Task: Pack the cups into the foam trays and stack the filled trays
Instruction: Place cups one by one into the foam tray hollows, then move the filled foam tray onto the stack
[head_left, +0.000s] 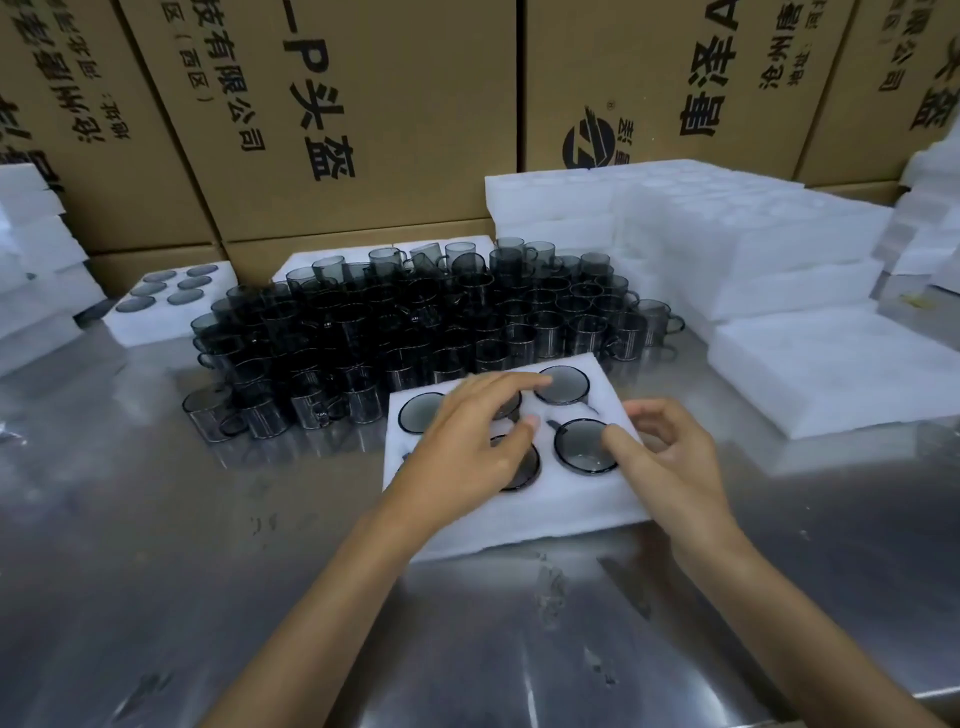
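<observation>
While foam tray (519, 519) holds cups (563, 384), left hand (467, 441) fingers spread flat, right hand (670, 457) fingers loosely curled, empty.

Behind the cluster of cups (415, 322) stand cardboard boxes (363, 104) printed upside down in black; legible there: "P头盔", "有限公司", "(西区)", "沧州", "地址"; a round winged logo (589, 140) beside "A"

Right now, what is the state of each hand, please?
Left hand: open, fingers resting on dark glass cups in the white foam tray.
Right hand: open, holding nothing.
</observation>
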